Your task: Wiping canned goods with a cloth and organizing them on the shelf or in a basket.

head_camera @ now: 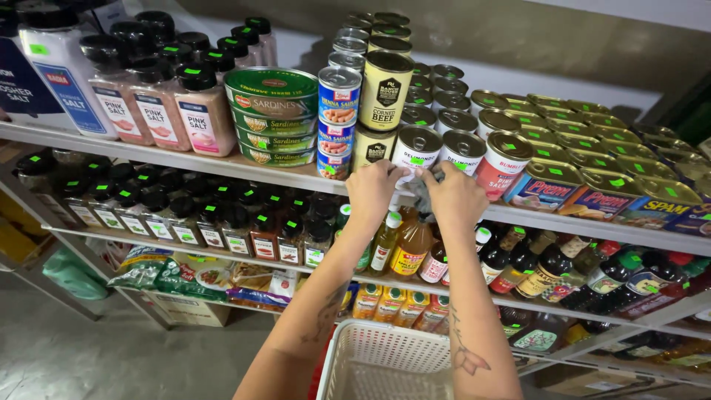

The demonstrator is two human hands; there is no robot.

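Both hands reach to the front edge of the top white metal shelf. The left hand and the right hand close their fingers on a small white-labelled round tin can standing at that edge, among stacked cans. Below are shelves with dark bottles. A white plastic basket is under the arms, above a grey concrete floor.

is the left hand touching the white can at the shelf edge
Touching. The head view shows the left hand with fingers lying on the white can, no gap visible.
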